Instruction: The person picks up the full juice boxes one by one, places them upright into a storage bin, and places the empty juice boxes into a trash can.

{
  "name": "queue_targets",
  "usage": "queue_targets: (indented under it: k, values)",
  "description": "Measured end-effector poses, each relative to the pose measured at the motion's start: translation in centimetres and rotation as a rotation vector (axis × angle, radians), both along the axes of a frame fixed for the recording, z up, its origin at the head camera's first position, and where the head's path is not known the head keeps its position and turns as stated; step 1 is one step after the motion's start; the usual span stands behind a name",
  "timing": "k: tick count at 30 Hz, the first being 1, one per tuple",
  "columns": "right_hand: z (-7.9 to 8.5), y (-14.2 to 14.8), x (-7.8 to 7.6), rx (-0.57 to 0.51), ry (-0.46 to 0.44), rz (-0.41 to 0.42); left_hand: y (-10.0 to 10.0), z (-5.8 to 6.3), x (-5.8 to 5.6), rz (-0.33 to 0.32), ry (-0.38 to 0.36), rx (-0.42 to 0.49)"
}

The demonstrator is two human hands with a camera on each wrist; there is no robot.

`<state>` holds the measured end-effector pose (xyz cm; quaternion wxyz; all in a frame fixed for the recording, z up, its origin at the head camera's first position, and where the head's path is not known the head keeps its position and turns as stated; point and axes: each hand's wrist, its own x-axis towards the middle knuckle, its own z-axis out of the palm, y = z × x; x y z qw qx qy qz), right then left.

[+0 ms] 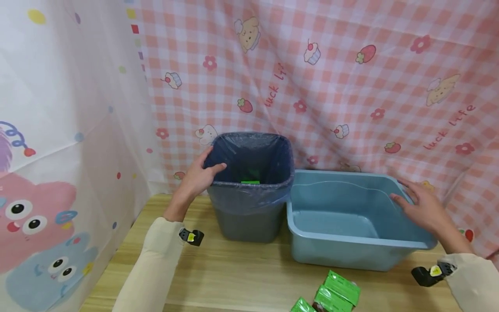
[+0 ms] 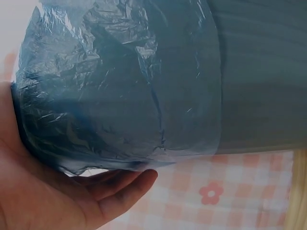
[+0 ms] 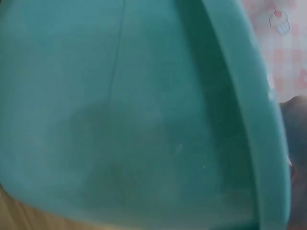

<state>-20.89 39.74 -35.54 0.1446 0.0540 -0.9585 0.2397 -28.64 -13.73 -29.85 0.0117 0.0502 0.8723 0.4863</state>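
A grey trash bin [image 1: 249, 227] stands upright, lined with a translucent blue plastic bag [image 1: 249, 200] folded over its rim. My left hand [image 1: 198, 177] holds the bin's left rim, thumb over the inside and fingers along the outside; the left wrist view shows those fingers [image 2: 127, 194] against the bagged wall. Inside the bin, part of something green [image 1: 250, 182] shows. To the right sits a blue-grey plastic tub [image 1: 351, 253], with nothing visible on its floor. My right hand [image 1: 426, 212] grips its right rim, thumb inside, the other fingers partly hidden behind the wall.
Several shiny green packs [image 1: 337, 292] lie on the wooden table [image 1: 230, 277] in front of the tub, cut off by the lower frame edge. A pink checked curtain [image 1: 273, 86] hangs right behind both containers, and a white printed sheet [image 1: 93, 130] hangs at the left.
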Motion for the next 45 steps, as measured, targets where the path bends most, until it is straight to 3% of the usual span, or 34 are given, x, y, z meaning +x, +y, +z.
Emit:
queue_targets:
  k: [6, 11, 18, 26, 34, 45]
  values:
    - [-0.7, 1.6, 0.3, 0.069, -0.155, -0.008, -0.1, 0.0, 0.1, 0.018, -0.005, -0.015]
    - [-1.2, 1.8, 0.4, 0.046, -0.284, 0.011, -0.2, 0.1, 0.2, 0.003, 0.003, 0.0]
    - [-1.6, 1.8, 0.7, 0.016, -0.335, 0.004, -0.2, -0.2, 0.2, -0.021, 0.012, 0.015]
    - [-1.5, 1.8, 0.8, -0.007, -0.42, -0.06, -0.7, -0.2, 0.2, -0.049, 0.012, 0.013]
    - [-1.4, 1.7, 0.7, -0.012, -0.408, -0.061, -1.3, -0.4, 0.5, -0.064, 0.025, 0.002]
    - [-1.4, 1.8, 0.7, -0.047, -0.445, -0.081, -2.3, -0.6, 1.4, -0.058, 0.025, 0.084]
